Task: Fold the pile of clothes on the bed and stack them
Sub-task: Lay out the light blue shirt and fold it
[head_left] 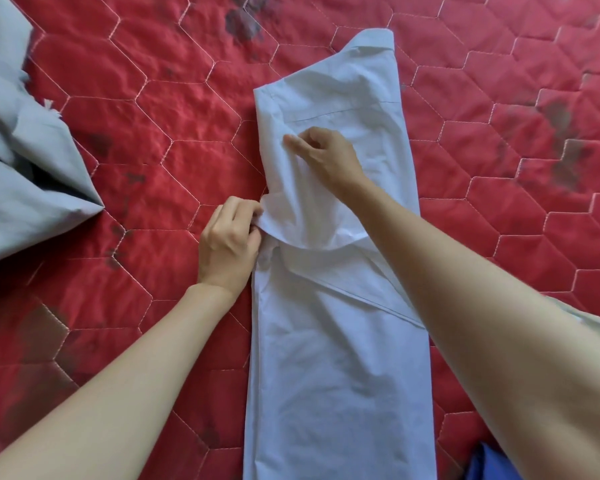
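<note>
The left hand [227,242] has its fingers curled, pinching a loose fold at the left edge of the white shirt [340,358]. The right hand [326,157] pinches the cloth higher up, its fingers bunched together, one fingertip pointing left over a crease. The shirt lies folded into a long narrow strip down the middle of the red quilted bedspread [146,140], collar end far from the camera; its lower end runs off the bottom edge. No label or writing can be read anywhere. A grey garment [18,161] lies crumpled at the left, cut off by the frame. A blue cloth [489,465] shows at the bottom edge, mostly hidden by the right forearm.
</note>
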The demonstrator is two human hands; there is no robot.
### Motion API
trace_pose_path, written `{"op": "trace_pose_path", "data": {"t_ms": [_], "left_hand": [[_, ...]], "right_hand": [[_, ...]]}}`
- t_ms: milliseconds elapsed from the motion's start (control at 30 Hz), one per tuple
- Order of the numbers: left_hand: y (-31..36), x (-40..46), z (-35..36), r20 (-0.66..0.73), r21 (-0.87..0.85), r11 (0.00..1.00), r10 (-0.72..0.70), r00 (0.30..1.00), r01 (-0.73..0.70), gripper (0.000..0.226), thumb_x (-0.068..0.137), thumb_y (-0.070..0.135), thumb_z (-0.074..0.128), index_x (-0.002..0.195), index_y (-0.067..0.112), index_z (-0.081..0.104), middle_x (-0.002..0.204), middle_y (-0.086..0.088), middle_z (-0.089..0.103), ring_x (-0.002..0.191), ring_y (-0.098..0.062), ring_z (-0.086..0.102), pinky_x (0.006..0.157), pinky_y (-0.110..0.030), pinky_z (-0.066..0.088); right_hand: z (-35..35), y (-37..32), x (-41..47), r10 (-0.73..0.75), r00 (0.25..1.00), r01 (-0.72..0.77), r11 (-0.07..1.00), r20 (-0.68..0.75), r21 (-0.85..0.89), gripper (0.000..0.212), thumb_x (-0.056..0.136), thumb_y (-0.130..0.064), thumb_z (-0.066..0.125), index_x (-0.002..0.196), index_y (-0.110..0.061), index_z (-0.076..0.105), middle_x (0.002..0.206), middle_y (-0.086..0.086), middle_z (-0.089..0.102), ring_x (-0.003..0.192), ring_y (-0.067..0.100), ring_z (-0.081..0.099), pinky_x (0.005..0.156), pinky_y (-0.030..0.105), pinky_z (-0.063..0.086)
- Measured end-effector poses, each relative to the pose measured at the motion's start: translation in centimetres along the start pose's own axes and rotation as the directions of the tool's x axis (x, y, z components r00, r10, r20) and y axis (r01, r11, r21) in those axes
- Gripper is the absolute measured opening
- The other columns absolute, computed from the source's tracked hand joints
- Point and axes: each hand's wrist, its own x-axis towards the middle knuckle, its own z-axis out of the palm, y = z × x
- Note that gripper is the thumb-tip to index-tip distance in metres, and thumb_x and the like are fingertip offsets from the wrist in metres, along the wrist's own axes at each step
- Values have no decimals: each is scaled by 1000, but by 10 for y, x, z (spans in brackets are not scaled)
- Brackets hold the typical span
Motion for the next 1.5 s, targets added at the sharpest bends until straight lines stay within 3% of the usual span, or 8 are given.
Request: {"op": "trace_pose_path", "data": {"t_ms": [300,533,800,933,1167,1233,1367,1500], "left_hand": [[-5,-14,5,8,10,999,53,999,-53,6,71,0,64,68,5,63,67,-6,51,62,-24,50,50,-37,43],[5,-17,-12,-82,-48,999,-21,996,17,24,82,-1,61,105,2,64,99,-11,60,89,-27,54,84,-28,41],[22,-10,1,25,86,956,281,959,-282,37,72,11,69,109,8,65,112,-11,62,105,-25,50,86,-36,38],[21,-3,10,-19,197,900,401,916,-390,28,72,3,68,98,10,70,105,-8,66,99,-23,50,82,-37,40],[23,22,13,102,334,758,562,821,-561,15,73,2,74,68,14,65,68,-1,62,67,-27,57,64,-36,37],[25,26,8,124,330,757,557,821,-564,18,73,-1,72,66,13,62,62,-2,56,60,-27,53,59,-36,38],[28,18,0,164,322,734,580,798,-599,23,68,-9,69,65,12,59,60,-4,48,55,-27,48,56,-36,36],[16,-1,5,295,374,692,543,786,-618,32,60,-10,77,64,12,54,61,-5,45,55,-26,46,54,-35,32]], "right_hand": [[1,-7,37,33,990,-26,998,-135,54,18,85,-32,68,73,-18,66,60,-10,55,61,7,51,63,29,42],[-4,-5,21,-4,994,11,998,-112,59,26,87,-49,66,90,-24,66,81,-14,61,79,3,58,72,23,46],[-31,68,-86,-201,969,167,961,-144,-219,50,81,-46,72,121,-18,63,119,2,56,105,13,55,84,10,38],[-52,112,-125,-296,944,189,850,-150,-491,48,73,-49,74,106,-14,69,106,7,62,90,26,59,77,32,44],[-86,130,-140,81,986,-148,829,-146,-539,29,71,-35,79,79,-18,58,75,-3,57,73,23,51,69,34,29],[-99,125,-141,-75,975,-65,805,-210,-589,12,69,-15,72,72,-14,60,66,0,59,64,30,55,65,31,28],[-116,118,-163,-520,685,-64,655,-510,-753,22,65,5,55,68,-16,57,60,0,51,52,25,43,65,31,34],[-83,169,-215,-434,826,-62,565,-360,-823,22,61,2,67,77,-13,60,69,5,55,63,30,53,73,38,34]]}}
